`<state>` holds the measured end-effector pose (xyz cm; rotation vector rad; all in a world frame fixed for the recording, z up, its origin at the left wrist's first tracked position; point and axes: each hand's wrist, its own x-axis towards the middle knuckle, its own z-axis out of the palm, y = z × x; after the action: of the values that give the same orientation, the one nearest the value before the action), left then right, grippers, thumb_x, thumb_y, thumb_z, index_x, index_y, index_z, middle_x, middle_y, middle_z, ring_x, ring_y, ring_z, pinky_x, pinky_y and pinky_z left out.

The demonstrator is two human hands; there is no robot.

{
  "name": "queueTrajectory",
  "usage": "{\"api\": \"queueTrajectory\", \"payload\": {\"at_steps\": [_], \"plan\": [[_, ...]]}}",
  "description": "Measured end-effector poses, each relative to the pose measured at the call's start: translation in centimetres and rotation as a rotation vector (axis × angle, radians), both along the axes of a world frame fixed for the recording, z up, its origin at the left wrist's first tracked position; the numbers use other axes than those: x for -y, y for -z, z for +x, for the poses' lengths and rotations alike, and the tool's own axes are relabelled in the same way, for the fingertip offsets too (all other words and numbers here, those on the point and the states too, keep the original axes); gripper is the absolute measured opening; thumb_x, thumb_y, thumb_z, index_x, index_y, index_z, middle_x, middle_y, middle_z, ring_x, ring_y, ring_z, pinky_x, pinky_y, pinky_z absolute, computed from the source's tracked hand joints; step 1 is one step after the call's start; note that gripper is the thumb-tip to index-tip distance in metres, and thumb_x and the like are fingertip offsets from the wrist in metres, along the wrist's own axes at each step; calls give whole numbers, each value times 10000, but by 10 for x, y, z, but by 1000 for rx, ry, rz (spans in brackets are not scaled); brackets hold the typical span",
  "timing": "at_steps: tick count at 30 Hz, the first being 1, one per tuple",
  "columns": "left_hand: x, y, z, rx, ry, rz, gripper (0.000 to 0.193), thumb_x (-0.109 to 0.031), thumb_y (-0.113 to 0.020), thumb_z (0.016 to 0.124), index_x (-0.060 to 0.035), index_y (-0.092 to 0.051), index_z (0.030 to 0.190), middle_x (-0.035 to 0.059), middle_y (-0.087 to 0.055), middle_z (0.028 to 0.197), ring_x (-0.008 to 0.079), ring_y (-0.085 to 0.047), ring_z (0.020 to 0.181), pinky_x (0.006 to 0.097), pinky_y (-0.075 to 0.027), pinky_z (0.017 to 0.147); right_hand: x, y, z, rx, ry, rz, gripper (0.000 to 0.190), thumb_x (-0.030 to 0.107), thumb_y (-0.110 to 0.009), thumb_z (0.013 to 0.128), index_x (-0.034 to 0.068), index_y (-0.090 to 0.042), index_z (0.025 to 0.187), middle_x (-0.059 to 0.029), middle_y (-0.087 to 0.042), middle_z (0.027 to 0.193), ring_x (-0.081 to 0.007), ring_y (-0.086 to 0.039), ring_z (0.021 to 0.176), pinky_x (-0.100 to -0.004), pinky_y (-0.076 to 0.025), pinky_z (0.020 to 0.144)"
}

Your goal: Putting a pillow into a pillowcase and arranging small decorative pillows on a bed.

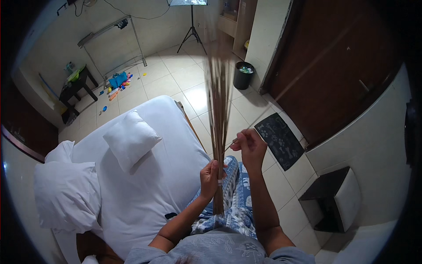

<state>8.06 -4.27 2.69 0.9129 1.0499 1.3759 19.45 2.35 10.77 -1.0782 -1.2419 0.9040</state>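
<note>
A bundle of thin brown sticks, a lidi broom [219,132], stands upright before my body, its far tips blurred. My left hand [211,176] grips it low, just above a pale band [220,182] tied around the bundle. The cut ends rest near my lap, over blue patterned trousers [244,188]. To the right of the bundle, my right hand [249,145] pinches one thin stick [260,119] between thumb and fingers. That stick slants up to the right, and its lower end meets the bundle near my left hand.
On the left is a bed [158,128] with white pillows [132,140]. A black bin [244,76], a dark doormat [279,141] and a black-and-white box-like stool [329,199] stand on the right. Toys [118,82] lie by a low dark table [79,85]; a tripod lamp [192,29] is behind.
</note>
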Motion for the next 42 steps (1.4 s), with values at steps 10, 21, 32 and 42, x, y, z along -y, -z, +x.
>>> {"api": "queueTrajectory", "payload": {"at_steps": [10,21,32,42], "plan": [[7,10,5,95,-100,-26,455,-393,-409,949,2,-609,845,49,-597,687,73,-546,606,206,-433,537,20,7,0,128,-27,-83,99,45,-550,866,-18,-562,791,-64,-604,623,-101,-615,540,-202,-503,492],[21,17,10,71,-64,-51,402,-343,-443,946,-2,-597,802,24,-571,682,57,-489,588,208,-388,527,35,26,9,150,-152,-244,97,46,-566,841,-10,-554,762,-63,-596,589,-103,-614,513,-208,-489,450],[15,10,4,101,-59,-52,321,-287,-468,945,-26,-598,810,-28,-506,661,25,-411,585,185,-324,513,33,39,1,522,-150,-189,202,156,-527,874,7,-519,737,-64,-538,544,-122,-571,470,-268,-439,461],[-15,-13,-12,-92,-102,148,304,-236,-490,932,27,-612,839,4,-516,736,59,-446,648,214,-365,576,9,8,-32,816,141,108,206,210,-468,884,51,-509,759,-136,-548,567,-338,-576,538,-427,-439,498]]}}
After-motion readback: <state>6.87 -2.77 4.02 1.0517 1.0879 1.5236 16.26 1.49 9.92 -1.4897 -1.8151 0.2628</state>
